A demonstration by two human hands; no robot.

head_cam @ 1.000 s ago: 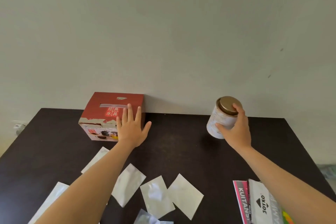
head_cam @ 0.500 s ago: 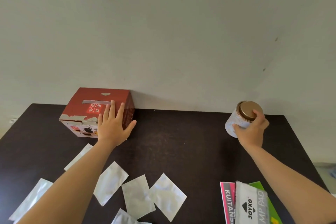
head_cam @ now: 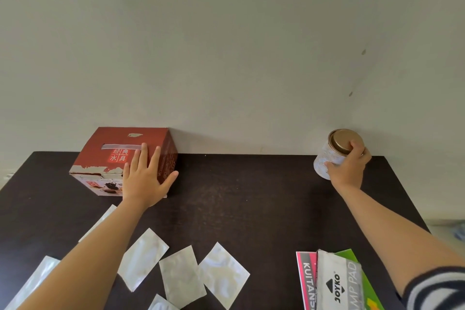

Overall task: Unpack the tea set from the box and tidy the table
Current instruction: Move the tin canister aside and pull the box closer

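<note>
A red tea set box (head_cam: 108, 156), taped shut on top, stands at the back left of the dark table (head_cam: 239, 196) against the wall. My left hand (head_cam: 146, 178) lies flat on the box's near right corner with straight fingers. At the back right, my right hand (head_cam: 348, 168) grips a white tin (head_cam: 324, 158) with a gold lid, tilted, close to the wall.
Several white sachets (head_cam: 221, 274) lie scattered at the front left and middle. A stack of stationery packs (head_cam: 332, 282), pink, white and green, sits at the front right. The table's right edge runs close to the tin.
My right hand carried the tin from the middle right out to the back right corner. My left hand stayed on the box, which sits further back near the wall.
</note>
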